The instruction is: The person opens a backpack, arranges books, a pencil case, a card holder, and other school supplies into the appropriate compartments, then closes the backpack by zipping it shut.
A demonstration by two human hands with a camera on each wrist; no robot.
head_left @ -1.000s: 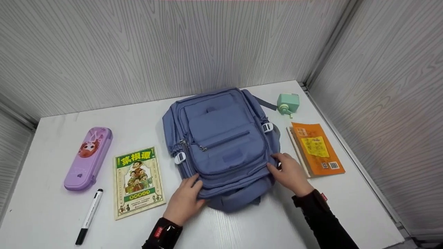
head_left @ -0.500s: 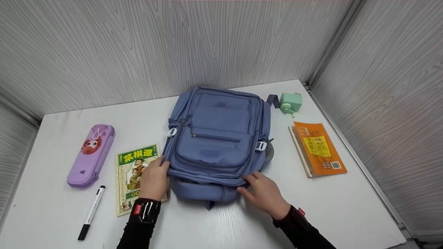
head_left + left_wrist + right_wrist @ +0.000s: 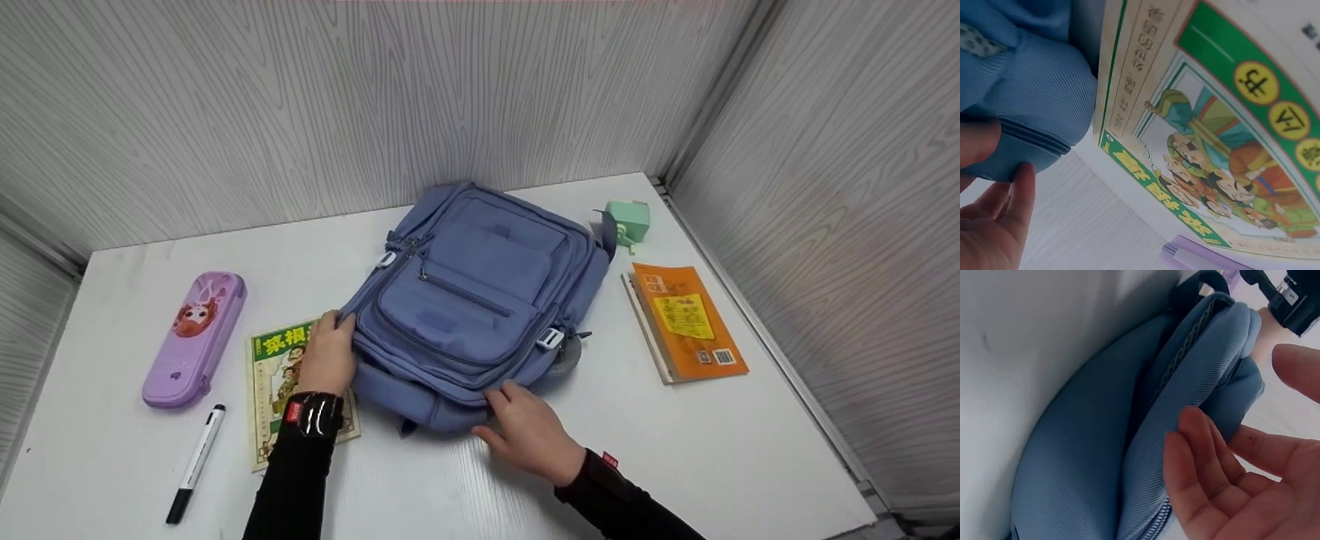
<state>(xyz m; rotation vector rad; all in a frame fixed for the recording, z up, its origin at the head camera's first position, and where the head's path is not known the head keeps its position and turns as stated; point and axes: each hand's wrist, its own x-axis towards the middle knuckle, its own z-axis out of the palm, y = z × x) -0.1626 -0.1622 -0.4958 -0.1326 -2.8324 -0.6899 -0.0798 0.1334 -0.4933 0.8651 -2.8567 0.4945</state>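
A blue backpack [image 3: 480,277] lies front side up on the white table, turned at an angle, with its zipped pockets facing me. My left hand [image 3: 328,352] grips its lower left corner; in the left wrist view, fingers [image 3: 1023,194] sit at the zipped edge. At the lower right edge, my right hand [image 3: 529,431] holds the fabric, and the right wrist view shows bent fingers [image 3: 1193,455] against the seam. A green comic-covered book [image 3: 270,390] lies under my left forearm, partly hidden by it. The backpack's grey mesh side pocket [image 3: 568,356] shows at the right.
On the left lie a purple pencil case [image 3: 191,345] and a black-capped white marker [image 3: 196,461]. An orange book [image 3: 686,322] is to the right, below a mint-green hand-crank sharpener [image 3: 628,219] beside a backpack strap. Pale wood-grain panels [image 3: 360,97] stand behind and to the right.
The backpack first swung clockwise and shifted left, then turned further, its lower end going left. Both hands moved left with it, and my left arm came over the green book.
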